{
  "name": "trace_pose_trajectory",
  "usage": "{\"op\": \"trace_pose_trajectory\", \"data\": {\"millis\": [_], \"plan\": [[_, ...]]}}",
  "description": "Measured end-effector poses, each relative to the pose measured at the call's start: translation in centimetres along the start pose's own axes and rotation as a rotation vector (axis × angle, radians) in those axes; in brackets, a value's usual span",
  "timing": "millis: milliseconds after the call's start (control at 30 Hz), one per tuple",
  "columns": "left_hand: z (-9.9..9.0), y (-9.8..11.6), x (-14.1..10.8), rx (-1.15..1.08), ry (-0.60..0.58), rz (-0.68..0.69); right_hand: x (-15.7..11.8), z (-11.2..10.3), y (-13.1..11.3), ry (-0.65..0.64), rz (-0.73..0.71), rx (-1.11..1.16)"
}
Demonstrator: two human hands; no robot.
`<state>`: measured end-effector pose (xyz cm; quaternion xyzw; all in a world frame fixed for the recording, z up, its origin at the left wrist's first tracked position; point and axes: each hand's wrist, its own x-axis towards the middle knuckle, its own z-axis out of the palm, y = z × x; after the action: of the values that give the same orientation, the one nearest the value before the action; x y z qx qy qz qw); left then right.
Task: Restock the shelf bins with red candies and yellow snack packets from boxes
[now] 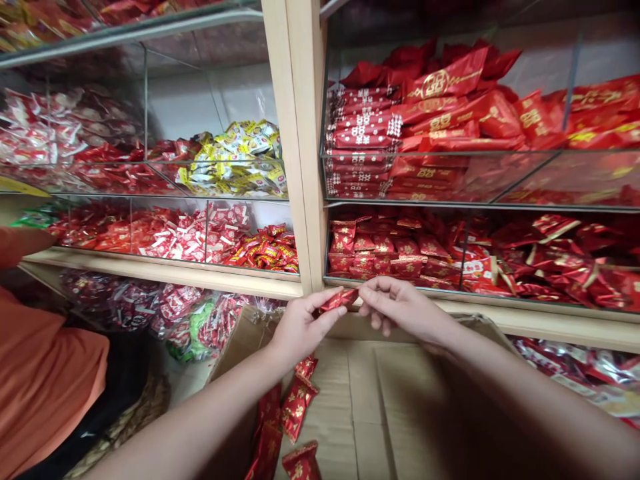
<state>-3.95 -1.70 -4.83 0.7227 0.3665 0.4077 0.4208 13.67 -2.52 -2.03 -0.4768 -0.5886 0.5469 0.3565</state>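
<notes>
currently, in the head view, the left hand holds a small red packet by its left part, thumb and fingers closed on it, and the right hand is narrow at the packet's right end, thumb and forefinger pinching the tip, the other fingers loosely curled. the packet shows in front of the wooden ledge, by the far edge of an open cardboard box. inside the box, more red packets with gold print lie toward the left wall, a few running down to the near edge of the view; the right side of the box is in deep shadow. just beyond the far edge, right of an upright wooden post, the lower shelf compartment carries gold-printed red packets behind a clear front, with larger red packs heaped on the shelf above. left of the post, the lower shelf carries red and yellow packets at its right end and red and white packets beside them, while yellow and white packets fill the right end of the shelf above. clear bags of sweets sit under the ledge, and a person in an orange top is at the left edge of the view.
</notes>
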Motion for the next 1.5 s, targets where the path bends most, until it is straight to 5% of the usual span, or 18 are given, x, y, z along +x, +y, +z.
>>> {"op": "trace_pose_trajectory", "data": {"millis": [100, 200, 400, 533, 700, 867, 967, 1200, 1367, 1500], "plan": [[-0.1, -0.3, 0.0, 0.224, -0.005, 0.190, -0.1, 0.8, 0.2, 0.020, 0.061, 0.203], [-0.1, -0.5, 0.1, 0.245, -0.082, 0.212, 0.1, 1.1, 0.3, 0.067, 0.084, 0.278], [0.3, -0.3, 0.3, -0.301, -0.054, -0.004, 0.7, 0.5, 0.8, 0.098, -0.073, 0.210], [0.7, -0.6, 0.6, -0.455, -0.064, -0.101, 0.5, -0.2, 0.8, 0.083, -0.221, -0.135], [0.8, -1.5, 0.9, -0.480, 0.014, -0.172, 1.4, -2.6, -1.1, 0.430, -0.467, -0.816], [0.9, -1.8, 1.1, -0.504, 0.044, -0.211, 4.0, -4.1, -3.4, 0.578, -0.519, -1.047], [1.1, -1.6, 1.0, -0.515, 0.061, -0.190, 3.6, -3.1, -3.7, 0.528, -0.459, -0.961], [1.7, -0.3, 0.3, -0.577, 0.051, -0.099, 0.8, -0.1, -0.4, 0.074, -0.119, -0.292], [2.2, -0.4, 0.1, -0.567, -0.022, -0.122, 0.8, -0.7, 0.6, 0.074, -0.056, -0.070], [2.1, -0.6, -0.2, -0.386, -0.005, -0.069, 1.0, -2.2, -0.9, 0.126, -0.136, -0.106]]}}
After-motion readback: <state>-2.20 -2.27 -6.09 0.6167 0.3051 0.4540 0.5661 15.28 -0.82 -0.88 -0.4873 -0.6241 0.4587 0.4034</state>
